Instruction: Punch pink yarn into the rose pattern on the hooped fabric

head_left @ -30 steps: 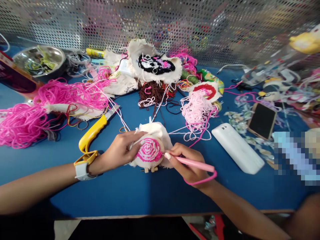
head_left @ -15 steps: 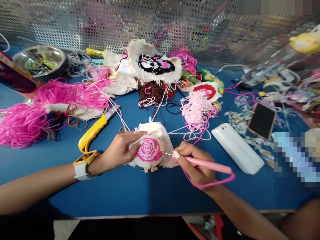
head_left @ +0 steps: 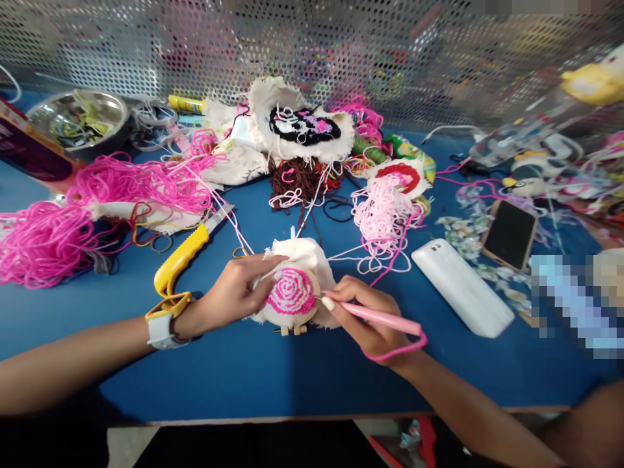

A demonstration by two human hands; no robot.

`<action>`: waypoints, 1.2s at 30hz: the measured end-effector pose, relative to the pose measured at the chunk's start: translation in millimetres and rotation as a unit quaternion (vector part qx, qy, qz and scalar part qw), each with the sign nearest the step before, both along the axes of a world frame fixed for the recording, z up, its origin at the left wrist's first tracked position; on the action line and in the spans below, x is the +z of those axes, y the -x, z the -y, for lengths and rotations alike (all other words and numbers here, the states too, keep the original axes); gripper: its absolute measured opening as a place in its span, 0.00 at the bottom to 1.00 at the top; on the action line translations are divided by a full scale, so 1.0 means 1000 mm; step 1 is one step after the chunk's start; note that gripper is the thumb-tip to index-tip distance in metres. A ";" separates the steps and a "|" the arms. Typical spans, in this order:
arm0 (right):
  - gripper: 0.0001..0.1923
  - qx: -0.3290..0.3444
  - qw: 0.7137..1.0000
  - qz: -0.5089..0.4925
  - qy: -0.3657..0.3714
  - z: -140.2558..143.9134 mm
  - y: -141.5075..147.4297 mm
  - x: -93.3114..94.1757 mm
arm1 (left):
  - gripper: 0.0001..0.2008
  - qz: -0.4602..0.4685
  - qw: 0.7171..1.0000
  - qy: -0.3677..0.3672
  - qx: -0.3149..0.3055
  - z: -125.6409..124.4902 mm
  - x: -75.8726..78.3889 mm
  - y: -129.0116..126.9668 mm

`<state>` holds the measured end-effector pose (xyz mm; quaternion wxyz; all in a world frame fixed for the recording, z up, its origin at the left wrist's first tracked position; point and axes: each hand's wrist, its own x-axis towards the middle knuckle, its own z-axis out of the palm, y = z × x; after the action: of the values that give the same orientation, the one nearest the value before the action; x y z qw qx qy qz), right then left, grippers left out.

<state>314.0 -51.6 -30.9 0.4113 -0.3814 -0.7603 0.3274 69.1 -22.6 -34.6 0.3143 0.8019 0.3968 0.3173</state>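
My left hand (head_left: 246, 286) grips the left side of a small embroidery hoop (head_left: 316, 286), thumb on the front face. Cream cloth (head_left: 305, 250) is stretched in the hoop and spreads loosely past its rim. A pink and white looped spiral (head_left: 291, 292) covers most of the cloth inside. Between the fingers of my right hand (head_left: 373, 315) is a pink punch needle (head_left: 385, 316), its tip at the right edge of the spiral. Bright pink yarn (head_left: 402, 351) loops from the tool's back end below the hand.
Left of the hoop lies a yellow-handled knife (head_left: 182, 257); bright pink yarn (head_left: 141, 185) is heaped behind it. Pale pink yarn (head_left: 383, 214) sits back right. A white phone-shaped thing (head_left: 461, 286) and a dark-screened phone (head_left: 511, 234) lie right. A metal bowl (head_left: 117, 123) stands back left.
My right hand and the punch needle have moved left toward the hoop, and less of the metal needle shows. My left hand still holds the hoop in place.
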 end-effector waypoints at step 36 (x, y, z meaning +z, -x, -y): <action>0.09 -0.026 0.991 -0.059 0.121 -0.005 -0.014 0.007 | 0.17 -0.025 1.000 -0.013 -0.001 0.000 -0.001 0.001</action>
<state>327.6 -46.8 -24.3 0.4143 -0.4280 -0.6794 0.4286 68.2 -22.4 -35.6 0.2940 0.8142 0.3996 0.3016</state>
